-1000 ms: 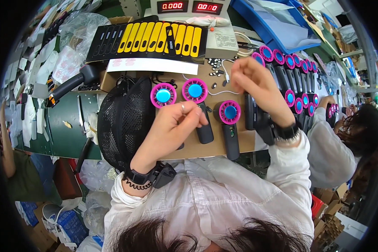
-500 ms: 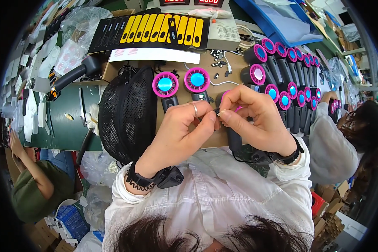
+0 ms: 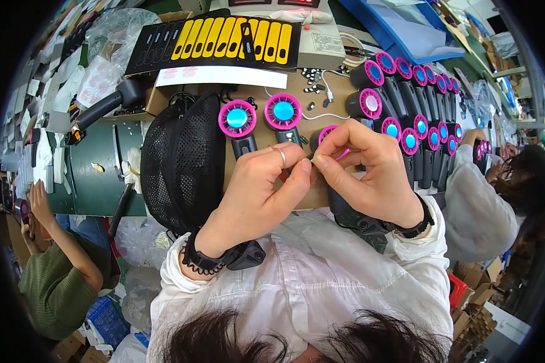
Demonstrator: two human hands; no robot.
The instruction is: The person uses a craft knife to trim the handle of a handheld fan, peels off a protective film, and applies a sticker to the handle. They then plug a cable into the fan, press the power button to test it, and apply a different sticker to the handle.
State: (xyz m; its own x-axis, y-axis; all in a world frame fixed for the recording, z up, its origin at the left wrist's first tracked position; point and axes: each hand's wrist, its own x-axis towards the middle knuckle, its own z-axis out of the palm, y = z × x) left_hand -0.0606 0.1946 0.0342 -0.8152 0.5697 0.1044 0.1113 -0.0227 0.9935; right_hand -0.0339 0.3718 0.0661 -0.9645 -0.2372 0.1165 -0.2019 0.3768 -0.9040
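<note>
My left hand (image 3: 257, 190) and my right hand (image 3: 369, 172) meet fingertip to fingertip over the front of the table. Both are pinched on a small black piece (image 3: 310, 156), mostly hidden by the fingers. Just beyond the left hand lie two handheld fans with pink rings, one fan (image 3: 237, 118) to the left of another fan (image 3: 283, 112). A third pink-ringed fan (image 3: 327, 134) lies partly covered behind my right hand. More small black pieces (image 3: 312, 81) are scattered farther back on the brown board.
Rows of fans (image 3: 409, 140) fill the right side. A black mesh bag (image 3: 184, 163) stands left of my hands. Behind lie a sheet of yellow and black stickers (image 3: 224, 41), a white cable (image 3: 324, 116) and a blue tray (image 3: 399, 30). Co-workers sit at both sides.
My hands keep their pinch almost in place, the fingertips slightly closer together. At the left, a co-worker's hand has risen, and a pink-ringed fan now shows beside it.
</note>
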